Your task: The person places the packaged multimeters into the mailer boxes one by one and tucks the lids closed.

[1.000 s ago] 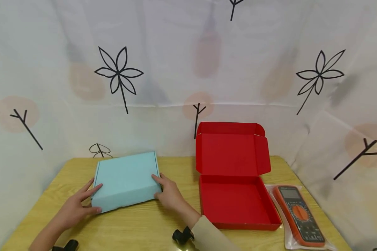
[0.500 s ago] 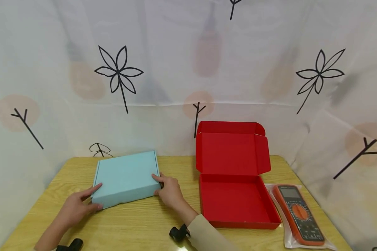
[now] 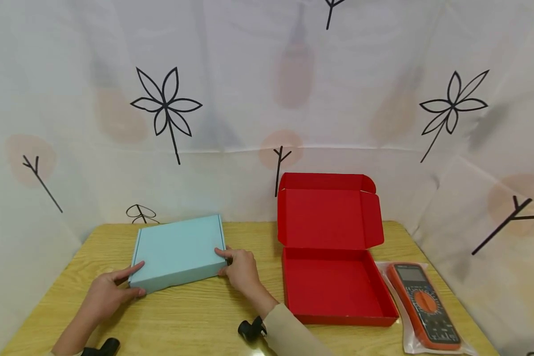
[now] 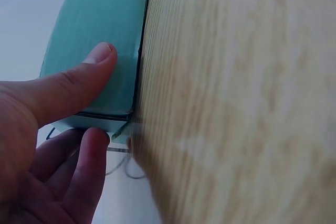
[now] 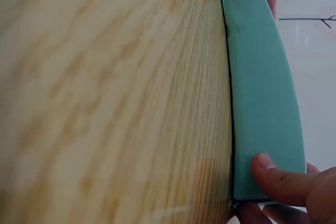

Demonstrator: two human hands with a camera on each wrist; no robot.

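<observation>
A closed light blue cardboard box (image 3: 178, 247) sits slightly turned on the left half of the table. My left hand (image 3: 106, 294) holds its near left corner. In the left wrist view, the left thumb (image 4: 97, 64) presses the box's front face and curled fingers sit at its side. My right hand (image 3: 242, 269) grips the near right corner. The right wrist view has the right thumb (image 5: 273, 174) on the front face, with fingers partly hidden round the end. The box's underside lies against the wood, with a dark line along the lower edge.
An open red box (image 3: 338, 287) stands right of the right hand, its lid upright at the back. Farther right lies an orange multimeter (image 3: 424, 306) in a clear plastic bag. A patterned white cloth (image 3: 240, 99) hangs behind the wooden table (image 3: 196, 326).
The blue box's near edge has shifted slightly up in the head view, and its front face shows less tall. The left hand's fingers have drawn together at the corner; the right hand barely moves.
</observation>
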